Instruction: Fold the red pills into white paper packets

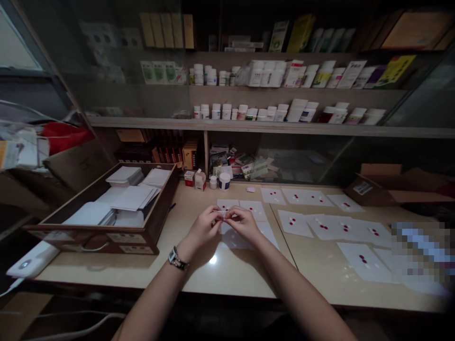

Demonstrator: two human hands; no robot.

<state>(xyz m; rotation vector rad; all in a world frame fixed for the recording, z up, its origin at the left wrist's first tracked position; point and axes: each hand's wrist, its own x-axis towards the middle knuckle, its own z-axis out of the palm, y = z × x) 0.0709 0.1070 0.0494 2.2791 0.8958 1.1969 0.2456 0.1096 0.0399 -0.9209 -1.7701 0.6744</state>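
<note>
My left hand, with a watch on its wrist, and my right hand meet fingertip to fingertip above the counter. Both are closed in a pinch. Something small and whitish seems to be between the fingers, too hidden to name. Under and behind them lie white paper squares, some bearing dark red tablets and white ones. More such papers are spread to the right, each with a few red and white tablets in a small group.
On the left stands a wooden drawer holding stacks of white paper. A white tub, a small white bottle and two small boxes line the counter's back. Shelves of medicine bottles rise behind. An open cardboard box sits at right.
</note>
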